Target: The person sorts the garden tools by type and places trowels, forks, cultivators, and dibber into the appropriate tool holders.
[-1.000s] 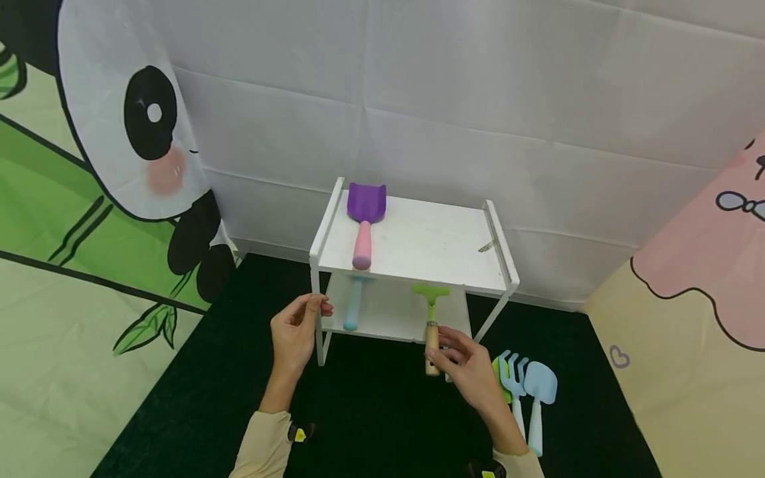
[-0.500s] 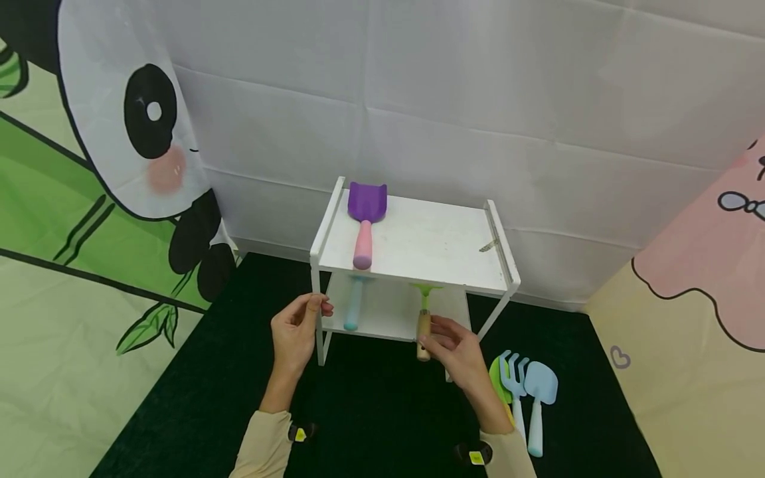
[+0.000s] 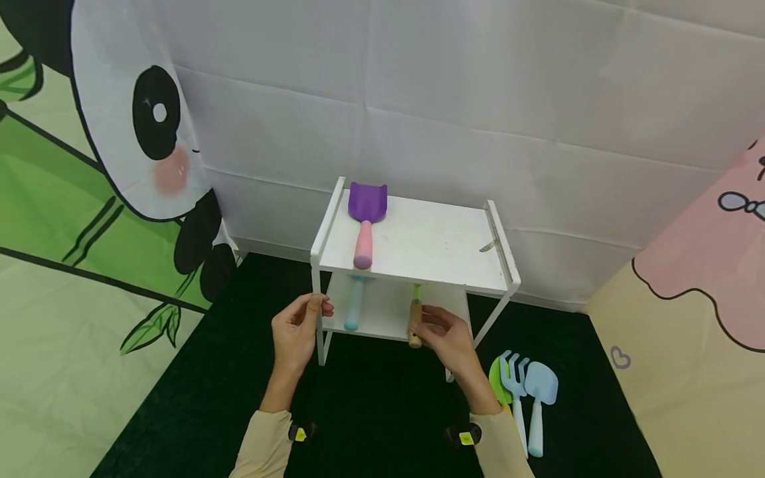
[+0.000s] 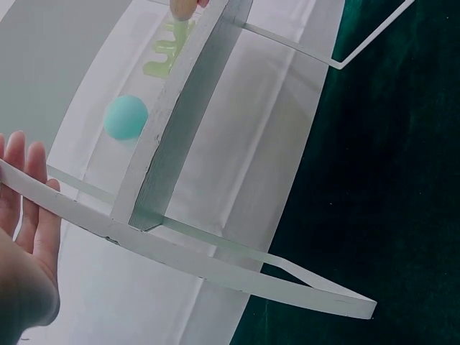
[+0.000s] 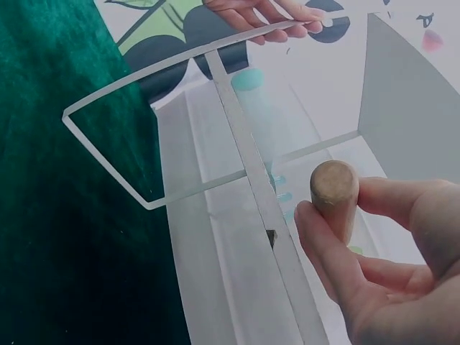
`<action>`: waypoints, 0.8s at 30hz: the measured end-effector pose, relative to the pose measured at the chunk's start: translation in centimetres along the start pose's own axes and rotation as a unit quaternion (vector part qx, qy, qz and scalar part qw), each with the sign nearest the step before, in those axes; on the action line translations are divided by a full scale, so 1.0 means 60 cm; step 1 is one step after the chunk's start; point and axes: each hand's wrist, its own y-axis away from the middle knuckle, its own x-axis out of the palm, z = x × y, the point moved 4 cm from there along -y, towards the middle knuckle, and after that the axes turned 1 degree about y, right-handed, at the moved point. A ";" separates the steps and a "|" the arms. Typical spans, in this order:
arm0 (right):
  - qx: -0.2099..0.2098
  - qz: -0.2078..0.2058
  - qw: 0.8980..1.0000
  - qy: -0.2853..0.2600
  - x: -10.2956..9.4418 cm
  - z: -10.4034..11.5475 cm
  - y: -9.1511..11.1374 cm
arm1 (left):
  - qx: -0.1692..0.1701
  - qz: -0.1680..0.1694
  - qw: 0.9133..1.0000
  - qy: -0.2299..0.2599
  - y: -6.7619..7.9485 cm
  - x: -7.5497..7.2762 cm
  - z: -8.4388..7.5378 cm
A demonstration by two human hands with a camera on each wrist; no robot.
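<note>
My right hand (image 3: 445, 338) pinches the wooden handle of a small green hand rake (image 3: 415, 322) between thumb and fingers. The rake's head points into the lower tier of a white two-tier shelf (image 3: 430, 232); the upper board hides most of it in the head view, while its green teeth show in the left wrist view. My left hand (image 3: 297, 332) holds the shelf's front left leg (image 4: 86, 213), fingers behind it. On the lower tier, left of the rake, lies a tool with a light blue handle (image 3: 354, 305); its head is hidden.
A purple scoop (image 3: 366, 209) with a pink handle lies on the upper tier, at the left. On the dark green floor to the right are a light blue fork (image 3: 512, 380), a light blue spade (image 3: 540, 385) and a partly covered green tool (image 3: 497, 380). A white cloth wall (image 3: 448, 113) stands behind.
My right hand has moved left and forward with the hand rake, and the rake's green head has gone in under the upper board. My left hand has stayed at the shelf leg.
</note>
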 end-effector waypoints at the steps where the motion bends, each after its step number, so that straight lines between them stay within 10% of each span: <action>1: -0.002 0.000 1.000 0.003 0.001 0.000 -0.003 | 0.000 0.000 1.000 0.002 0.000 0.000 0.000; 24: 0.010 0.004 0.996 0.084 0.017 0.011 -0.051 | 0.002 -0.002 1.000 0.002 0.002 0.001 0.002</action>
